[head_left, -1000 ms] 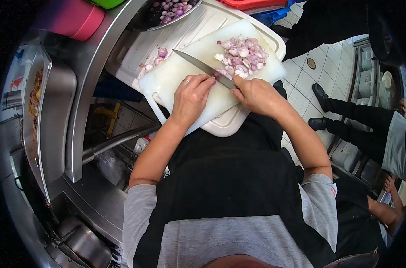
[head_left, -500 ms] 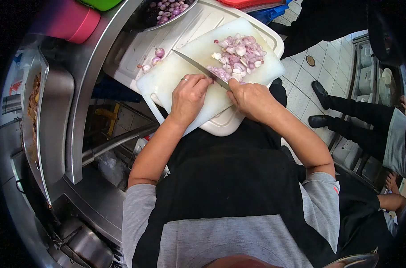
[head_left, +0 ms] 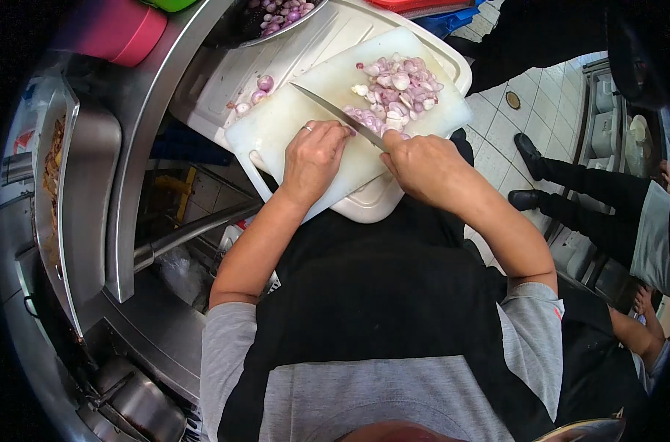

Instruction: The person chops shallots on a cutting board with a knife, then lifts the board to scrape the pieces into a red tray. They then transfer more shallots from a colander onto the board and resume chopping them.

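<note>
My right hand is closed around the handle of a kitchen knife, whose blade points up and left across a white cutting board. Beside the blade, my left hand has its fingers curled and pinched on a shallot, mostly hidden under the fingertips. Sliced shallots lie in a pile on the far right part of the board, some right along the blade. Several whole peeled shallots sit just off the board's left edge.
Under the board is a cream plastic lid or tray. A metal bowl of shallots stands at its far edge. Steel shelving with a pink container runs along my left. Other people in dark trousers are on the right.
The knife's handle end and my right hand have shifted slightly right, the blade a little away from my left fingertips. My left hand stays nearly in place.
</note>
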Available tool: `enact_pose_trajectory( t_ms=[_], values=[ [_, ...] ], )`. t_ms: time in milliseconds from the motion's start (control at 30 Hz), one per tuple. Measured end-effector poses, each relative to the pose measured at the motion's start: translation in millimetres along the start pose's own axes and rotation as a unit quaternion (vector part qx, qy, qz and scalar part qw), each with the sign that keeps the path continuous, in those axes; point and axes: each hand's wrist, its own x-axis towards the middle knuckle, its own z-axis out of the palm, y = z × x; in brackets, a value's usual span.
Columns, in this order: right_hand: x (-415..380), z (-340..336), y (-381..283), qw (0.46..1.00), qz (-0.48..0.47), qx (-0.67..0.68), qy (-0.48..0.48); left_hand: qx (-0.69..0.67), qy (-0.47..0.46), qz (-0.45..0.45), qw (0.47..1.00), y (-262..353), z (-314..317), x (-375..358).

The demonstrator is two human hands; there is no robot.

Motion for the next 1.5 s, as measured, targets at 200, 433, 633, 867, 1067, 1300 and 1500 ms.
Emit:
enact_pose_trajectory(
  t_ms=[200, 433, 633, 867, 1067, 1300, 1500],
  values=[
    [6.4, 30.9, 3.2, 0.999, 0.012, 0.016, 0.041, -0.004, 0.0, 0.0, 1.0, -0.2, -0.5, -0.5],
    [-3.0, -1.4, -4.7, 1.0, 0.005, -0.001, -0.023, 0.006, -0.005, 0.004, 1.0, -0.1, -0.9, -0.4],
    [8.2, 27.9, 4.5, 0.999, 0.021, 0.033, 0.028, 0.002, -0.007, -0.003, 1.0, -0.2, -0.4, -0.4],
    [-5.1, -10.5, 0.0, 0.998, 0.013, 0.026, -0.048, 0.005, -0.006, -0.006, 1.0, -0.3, 0.6, -0.8],
    [-5.1, 1.1, -0.7, 0.998, 0.032, 0.044, -0.042, 0.008, -0.005, -0.004, 1.0, 0.1, 1.0, -1.1],
    [9.1, 27.5, -2.8, 0.999, 0.044, 0.031, 0.002, 0.009, 0.011, -0.009, 1.0, 0.5, 5.7, -7.8],
    [25.1, 3.2, 17.5, 0.999, 0.025, -0.014, 0.046, -0.018, 0.014, 0.011, 1.0, -7.7, 1.3, -4.4]
  ],
)
